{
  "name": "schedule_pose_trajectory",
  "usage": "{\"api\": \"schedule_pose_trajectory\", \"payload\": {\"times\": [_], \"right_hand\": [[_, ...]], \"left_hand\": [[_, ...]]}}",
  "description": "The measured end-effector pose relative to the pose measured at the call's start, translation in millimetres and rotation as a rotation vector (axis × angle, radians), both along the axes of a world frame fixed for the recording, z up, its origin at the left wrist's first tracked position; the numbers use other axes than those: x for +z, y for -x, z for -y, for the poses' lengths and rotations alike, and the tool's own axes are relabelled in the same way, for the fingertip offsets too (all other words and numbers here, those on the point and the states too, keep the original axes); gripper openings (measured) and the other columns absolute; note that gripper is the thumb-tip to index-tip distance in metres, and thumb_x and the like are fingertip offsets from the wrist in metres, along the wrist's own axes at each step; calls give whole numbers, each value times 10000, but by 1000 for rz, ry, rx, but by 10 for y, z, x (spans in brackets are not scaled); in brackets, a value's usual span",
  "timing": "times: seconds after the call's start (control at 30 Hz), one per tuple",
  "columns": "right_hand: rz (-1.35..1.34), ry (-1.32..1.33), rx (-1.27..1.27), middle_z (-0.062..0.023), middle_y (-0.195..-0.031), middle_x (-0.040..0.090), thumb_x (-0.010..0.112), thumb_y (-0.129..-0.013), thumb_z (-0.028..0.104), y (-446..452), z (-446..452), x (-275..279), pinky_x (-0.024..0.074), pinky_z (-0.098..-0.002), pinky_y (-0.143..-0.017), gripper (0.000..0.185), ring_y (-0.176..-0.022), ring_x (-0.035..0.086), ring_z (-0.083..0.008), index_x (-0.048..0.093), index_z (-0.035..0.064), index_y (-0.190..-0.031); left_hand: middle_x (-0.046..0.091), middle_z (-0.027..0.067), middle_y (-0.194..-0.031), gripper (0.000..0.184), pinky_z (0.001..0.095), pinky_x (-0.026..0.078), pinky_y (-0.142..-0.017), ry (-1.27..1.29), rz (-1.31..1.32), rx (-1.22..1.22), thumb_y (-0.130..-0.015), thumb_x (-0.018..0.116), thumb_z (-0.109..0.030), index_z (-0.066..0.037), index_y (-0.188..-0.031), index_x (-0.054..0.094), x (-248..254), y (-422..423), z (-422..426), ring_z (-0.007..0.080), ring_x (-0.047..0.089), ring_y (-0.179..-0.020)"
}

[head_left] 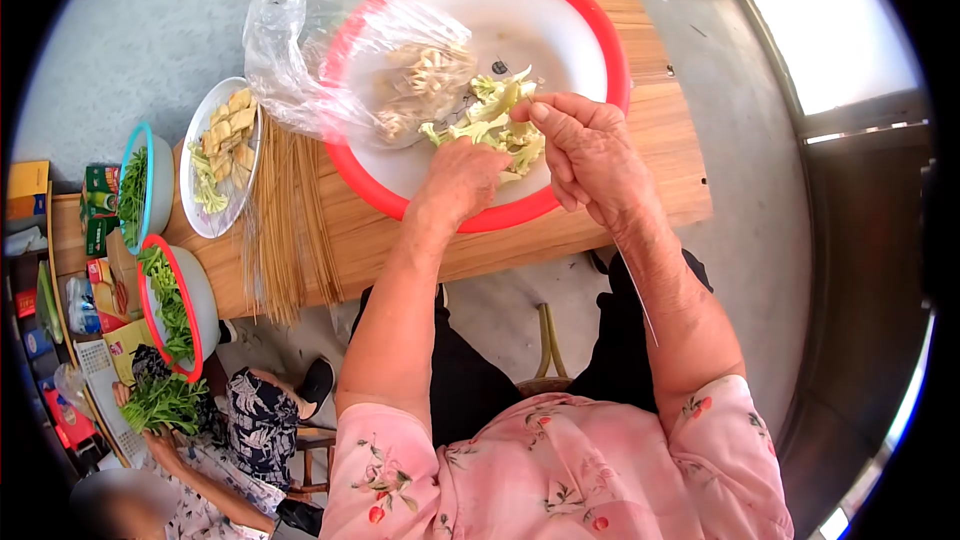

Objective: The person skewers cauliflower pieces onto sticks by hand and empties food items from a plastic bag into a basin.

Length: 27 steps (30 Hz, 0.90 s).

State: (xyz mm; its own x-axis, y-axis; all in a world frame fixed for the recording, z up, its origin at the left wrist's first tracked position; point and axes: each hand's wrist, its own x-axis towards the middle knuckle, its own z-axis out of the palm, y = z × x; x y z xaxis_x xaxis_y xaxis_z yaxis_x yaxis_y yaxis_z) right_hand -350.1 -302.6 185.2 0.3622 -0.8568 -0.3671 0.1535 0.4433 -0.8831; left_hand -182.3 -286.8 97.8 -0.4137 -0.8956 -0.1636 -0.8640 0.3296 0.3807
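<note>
A large white basin with a red rim stands on the wooden table in front of me. Pale green cauliflower pieces lie inside it. My left hand is down in the basin, its fingers curled onto the cauliflower; the fingertips are partly hidden. Above the basin's right side, my right hand is closed in a pinch on a thin skewer, whose far end runs back along my forearm. A pale green piece shows at its fingertips. A clear plastic bag with pale mushroom-like clusters leans over the left rim.
Many bamboo skewers lie left of the basin, beside a white oval plate of yellowish pieces. Two bowls of greens, one blue-rimmed and one red-rimmed, stand farther left. A seated person holds leafy greens.
</note>
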Motion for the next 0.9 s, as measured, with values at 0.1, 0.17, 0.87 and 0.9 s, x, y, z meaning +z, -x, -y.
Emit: {"api": "schedule_pose_trajectory", "payload": {"times": [0.1,0.17,0.87,0.9], "right_hand": [[-6,10,0,20,-423,357,502,-937,180,-15,-2,-7,286,-213,-277,241,-288,264,-57,602,-38,-969],[-12,17,-2,21,-423,357,500,-938,181,3,10,0,286,-213,-277,243,-289,266,-57,603,-37,-968],[-264,109,194,10,-531,444,540,-911,198,-142,-111,16,338,-264,-381,219,-426,382,-70,651,13,-949],[-285,174,202,6,-545,460,549,-906,194,-156,-115,9,348,-271,-405,214,-453,395,-73,654,10,-936]], "left_hand": [[628,125,-831,99,415,462,-700,29,109,7,-686,594,-43,-73,-765,646,-47,-7,35,321,578,-816],[631,113,-880,82,422,455,-665,24,206,-7,-677,623,-82,-88,-755,648,-81,-12,57,323,572,-801],[649,20,-815,179,187,464,-657,123,-1139,826,-768,695,-1,18,-943,663,484,-229,-27,55,562,-715],[648,18,-814,171,186,464,-658,186,-1056,778,-770,693,-1,18,-937,662,468,-232,-31,53,563,-717]]}}
